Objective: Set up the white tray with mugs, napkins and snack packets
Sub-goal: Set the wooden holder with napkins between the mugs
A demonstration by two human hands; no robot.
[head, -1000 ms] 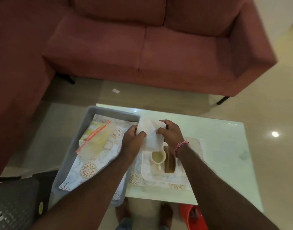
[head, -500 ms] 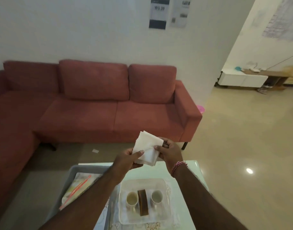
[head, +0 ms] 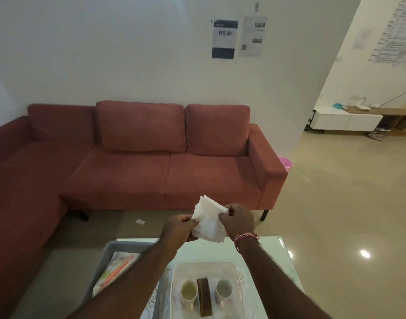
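Observation:
My left hand [head: 179,230] and my right hand [head: 237,219] both pinch a bunch of white paper napkins [head: 209,223], held up in the air above the far end of the table. Below them the white tray [head: 204,267] rests on the table. It holds two mugs, one [head: 188,293] on the left and one [head: 224,291] on the right, with a brown holder [head: 204,295] standing between them.
A grey tray [head: 119,246] to the left holds a patterned cloth and a clear packet with an orange-red strip [head: 115,271]. The pale glass table [head: 278,256] has a red sofa [head: 140,171] behind it. Open floor lies to the right.
The camera has tilted up from the table toward the sofa and wall. Both hands rose with the napkins and now hold them higher above the white tray.

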